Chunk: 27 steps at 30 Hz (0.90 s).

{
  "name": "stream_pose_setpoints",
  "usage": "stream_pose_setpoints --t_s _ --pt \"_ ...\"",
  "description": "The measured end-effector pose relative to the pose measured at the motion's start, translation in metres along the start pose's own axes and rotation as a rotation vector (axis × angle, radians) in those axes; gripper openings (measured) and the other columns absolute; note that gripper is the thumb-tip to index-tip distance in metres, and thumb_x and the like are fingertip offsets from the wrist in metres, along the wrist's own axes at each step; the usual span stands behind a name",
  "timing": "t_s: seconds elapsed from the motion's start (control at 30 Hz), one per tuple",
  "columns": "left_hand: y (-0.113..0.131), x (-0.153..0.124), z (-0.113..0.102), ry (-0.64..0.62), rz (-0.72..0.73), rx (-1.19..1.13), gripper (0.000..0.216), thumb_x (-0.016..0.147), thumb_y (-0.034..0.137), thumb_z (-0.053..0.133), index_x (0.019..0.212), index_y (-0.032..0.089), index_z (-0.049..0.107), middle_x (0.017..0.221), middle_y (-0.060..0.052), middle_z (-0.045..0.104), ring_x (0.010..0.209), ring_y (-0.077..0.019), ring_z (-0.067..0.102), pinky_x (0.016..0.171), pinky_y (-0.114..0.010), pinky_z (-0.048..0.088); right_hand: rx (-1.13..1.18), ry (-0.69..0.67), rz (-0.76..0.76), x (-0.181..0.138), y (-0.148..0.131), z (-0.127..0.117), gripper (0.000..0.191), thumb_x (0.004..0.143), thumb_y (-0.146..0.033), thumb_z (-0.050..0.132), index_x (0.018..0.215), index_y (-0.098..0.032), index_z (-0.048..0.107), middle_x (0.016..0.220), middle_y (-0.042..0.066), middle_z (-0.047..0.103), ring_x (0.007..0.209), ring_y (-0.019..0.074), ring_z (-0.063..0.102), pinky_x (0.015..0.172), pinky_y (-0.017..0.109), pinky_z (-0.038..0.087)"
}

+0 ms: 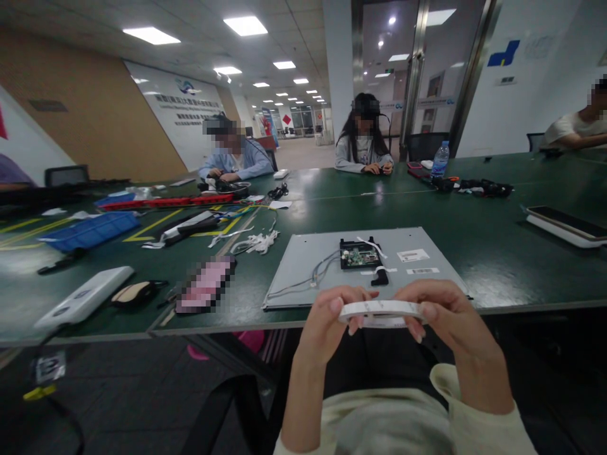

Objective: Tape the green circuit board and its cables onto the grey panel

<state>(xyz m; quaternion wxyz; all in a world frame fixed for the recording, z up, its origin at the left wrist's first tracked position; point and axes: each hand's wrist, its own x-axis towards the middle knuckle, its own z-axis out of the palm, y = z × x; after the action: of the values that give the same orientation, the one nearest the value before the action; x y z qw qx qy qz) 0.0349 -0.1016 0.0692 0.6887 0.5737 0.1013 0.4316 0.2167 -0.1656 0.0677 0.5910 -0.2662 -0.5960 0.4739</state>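
Note:
A narrow roll of white tape (pixel 382 308) is held level just over the table's front edge, between both hands. My left hand (pixel 325 322) pinches its left side, thumb on the near face and fingers curled behind. On the opposite side my right hand (pixel 455 316) grips it the same way, its thumb pressed to the rim. Behind the roll lies a flat grey panel (pixel 303 256) resembling the back of a screen. It carries a green circuit board (pixel 360 254) in a black frame, white tape strips, labels and thin grey cables (pixel 322 268).
Left of the panel lie a pink phone-like item (pixel 206 285), crumpled white strips (pixel 258 241), a mouse (pixel 135 293), a white power strip-like box (pixel 88 296) and a blue tray (pixel 92 229). A bottle (pixel 441 159) stands farther back. Several people sit around the table (pixel 484 253).

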Motion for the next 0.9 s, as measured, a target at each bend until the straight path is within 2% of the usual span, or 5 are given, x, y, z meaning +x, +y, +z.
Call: stream_pose_setpoints --t_s 0.2,0.43,0.57,0.73,0.9 --pt "0.013 -0.013 0.007 0.017 -0.152 0.202 0.041 0.08 0.049 0.058 0.056 0.016 0.056 0.05 0.0 0.046 0.051 -0.0116 0.039 0.065 -0.031 0.037 -0.164 -0.121 0.05 -0.002 -0.009 0.007 0.024 0.086 -0.035 0.059 0.096 -0.018 0.073 0.063 0.003 0.064 0.056 0.0123 0.055 0.056 0.023 0.045" --pt "0.013 -0.01 0.027 0.357 0.089 0.109 0.049 0.082 0.046 0.05 0.046 0.019 0.031 0.047 0.003 0.025 0.052 -0.0125 0.031 0.059 -0.031 0.035 -0.004 -0.209 -0.089 -0.007 0.004 0.01 0.05 0.086 -0.059 0.045 0.103 -0.019 0.071 0.078 0.008 0.07 0.076 0.0216 0.065 0.092 0.041 0.043" --pt "0.004 -0.003 0.031 0.465 0.152 0.001 0.049 0.084 0.043 0.047 0.047 0.019 0.025 0.047 0.004 0.02 0.051 -0.0119 0.027 0.059 -0.029 0.037 0.007 -0.262 -0.07 -0.008 0.01 0.011 0.039 0.083 -0.052 0.055 0.087 -0.018 0.072 0.07 0.006 0.068 0.07 0.0196 0.063 0.094 0.04 0.041" --pt "-0.001 -0.003 0.021 0.275 0.054 -0.069 0.046 0.084 0.043 0.049 0.048 0.018 0.034 0.047 0.003 0.028 0.053 -0.0119 0.034 0.063 -0.03 0.038 0.064 -0.086 -0.084 -0.019 0.02 0.003 0.034 0.086 -0.042 0.054 0.107 -0.02 0.07 0.056 0.001 0.061 0.044 0.0112 0.049 0.05 0.024 0.043" --pt "0.003 -0.01 0.01 0.058 -0.082 0.073 0.046 0.079 0.055 0.055 0.053 0.017 0.051 0.046 0.002 0.037 0.049 -0.011 0.036 0.06 -0.03 0.035 -0.02 0.026 -0.017 -0.025 0.021 -0.003 0.035 0.085 -0.044 0.056 0.103 -0.018 0.072 0.05 0.0 0.054 0.041 0.0099 0.042 0.04 0.022 0.03"
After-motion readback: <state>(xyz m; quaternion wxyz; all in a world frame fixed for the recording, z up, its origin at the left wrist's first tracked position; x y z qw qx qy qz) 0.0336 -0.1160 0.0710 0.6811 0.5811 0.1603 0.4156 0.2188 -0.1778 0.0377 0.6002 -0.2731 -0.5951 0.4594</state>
